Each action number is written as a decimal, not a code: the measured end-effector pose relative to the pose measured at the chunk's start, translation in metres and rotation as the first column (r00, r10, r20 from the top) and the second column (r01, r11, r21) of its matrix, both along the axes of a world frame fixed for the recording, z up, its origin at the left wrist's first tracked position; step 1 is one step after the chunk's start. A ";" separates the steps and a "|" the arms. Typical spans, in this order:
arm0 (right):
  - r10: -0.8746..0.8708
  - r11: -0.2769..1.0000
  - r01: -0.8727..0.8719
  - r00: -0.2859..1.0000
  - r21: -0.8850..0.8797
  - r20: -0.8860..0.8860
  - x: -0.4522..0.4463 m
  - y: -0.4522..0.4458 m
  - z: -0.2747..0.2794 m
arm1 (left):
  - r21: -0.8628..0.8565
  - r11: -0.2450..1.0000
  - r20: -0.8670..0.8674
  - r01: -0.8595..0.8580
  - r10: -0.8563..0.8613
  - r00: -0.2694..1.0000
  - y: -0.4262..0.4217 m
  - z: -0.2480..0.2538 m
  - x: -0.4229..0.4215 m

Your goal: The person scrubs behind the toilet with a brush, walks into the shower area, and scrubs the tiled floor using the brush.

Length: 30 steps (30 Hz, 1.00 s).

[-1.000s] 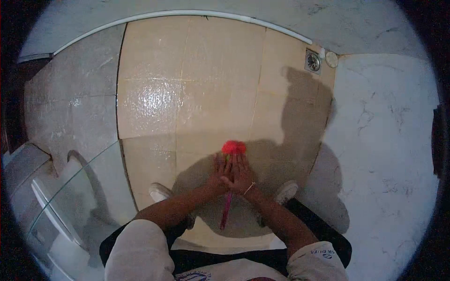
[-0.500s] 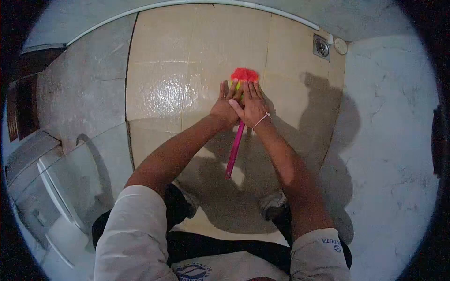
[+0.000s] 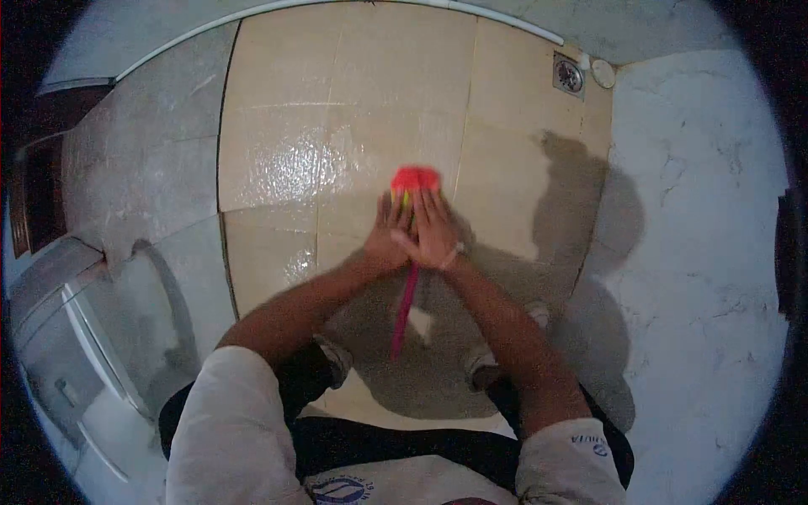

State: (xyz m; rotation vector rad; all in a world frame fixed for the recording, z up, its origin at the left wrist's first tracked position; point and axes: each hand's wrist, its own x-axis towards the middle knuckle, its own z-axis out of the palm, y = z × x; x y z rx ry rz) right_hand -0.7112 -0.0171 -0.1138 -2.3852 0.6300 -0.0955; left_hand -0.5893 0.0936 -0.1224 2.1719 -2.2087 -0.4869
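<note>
A brush with red bristles [image 3: 415, 178], a yellow-green part and a long pink handle [image 3: 405, 313] lies on the wet beige tiled floor [image 3: 404, 76]. Both hands rest on its head from above, with fingers stretched out toward the bristles. My left hand [image 3: 388, 242] is on the left side of the brush. Beside it, my right hand [image 3: 433, 234] presses down, its thumb crossing over the left hand. The handle comes out below my palms and points back toward my body.
A round metal floor drain [image 3: 569, 76] is in the upper right corner, next to a round white cap [image 3: 603, 73]. A white pipe [image 3: 505, 23] runs along the far wall. Glass and a white toilet [image 3: 105, 345] stand at the left. My shoes flank the handle.
Over the last second, both hands and the brush slid forward along the floor, then came partway back toward my body. The hands stayed on the brush head.
</note>
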 end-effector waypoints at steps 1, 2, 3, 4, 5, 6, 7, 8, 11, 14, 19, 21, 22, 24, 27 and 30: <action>-0.008 1.000 0.008 1.000 0.012 -0.014 0.025 -0.021 0.011 | 0.005 1.000 0.048 -0.018 0.018 0.999 -0.024 0.002 0.020; -0.019 1.000 0.020 0.999 0.019 -0.026 0.049 -0.039 0.018 | 0.037 0.999 0.015 -0.022 0.022 1.000 -0.044 0.017 0.043; -0.023 1.000 0.023 1.000 0.014 -0.020 0.073 -0.055 0.017 | 0.063 0.998 -0.017 -0.028 0.029 0.999 -0.060 0.030 0.064; -0.023 1.000 0.023 0.999 -0.001 -0.035 0.094 -0.069 0.017 | 0.060 0.998 -0.011 -0.028 0.029 1.000 -0.071 0.030 0.080; -0.025 1.000 0.024 0.999 -0.020 -0.047 0.106 -0.075 0.017 | 0.077 0.997 0.050 -0.020 0.016 0.999 -0.081 0.029 0.097; -0.025 0.999 0.024 0.999 -0.024 -0.038 0.110 -0.073 0.019 | 0.096 0.995 0.112 -0.013 0.002 0.994 -0.086 0.037 0.107; -0.049 0.999 0.048 0.997 -0.019 -0.051 0.113 -0.070 0.022 | 0.168 0.986 0.117 -0.006 -0.014 0.993 -0.085 0.044 0.110; -0.072 0.997 0.071 0.996 -0.016 -0.061 0.116 -0.067 0.024 | 0.168 0.986 0.126 -0.010 -0.011 0.992 -0.077 0.034 0.108; -0.114 0.993 0.114 0.993 0.003 -0.021 0.083 -0.024 0.015 | 0.041 0.999 -0.015 0.004 -0.004 1.000 -0.037 0.022 0.083; -0.039 0.999 0.040 0.998 0.008 -0.057 0.029 0.036 0.016 | -0.029 1.000 -0.122 -0.006 0.002 0.993 0.035 0.006 0.034; 0.046 0.999 -0.046 0.996 0.004 -0.070 -0.011 0.081 0.010 | 0.028 1.000 -0.096 -0.009 0.012 0.995 0.084 0.008 -0.005; 0.038 0.999 -0.036 0.997 0.034 -0.069 0.009 0.057 0.012 | 0.027 1.000 -0.012 0.010 -0.010 1.000 0.060 0.004 0.014; 0.024 0.998 -0.020 0.998 0.068 -0.064 0.023 0.042 0.014 | 0.032 0.999 0.077 0.035 -0.037 0.996 0.044 0.003 0.027; -0.048 0.999 0.048 0.999 -0.020 -0.009 0.055 0.013 0.012 | 0.076 0.997 0.037 0.001 -0.004 0.999 0.005 0.017 0.056; -0.052 0.996 0.048 0.997 -0.080 -0.059 0.100 -0.038 0.015 | 0.040 0.999 0.041 -0.028 0.026 0.999 -0.045 0.013 0.098; -0.059 0.996 0.060 0.998 -0.068 0.017 0.122 -0.062 0.014 | 0.153 0.988 0.188 -0.024 -0.005 0.982 -0.070 0.030 0.113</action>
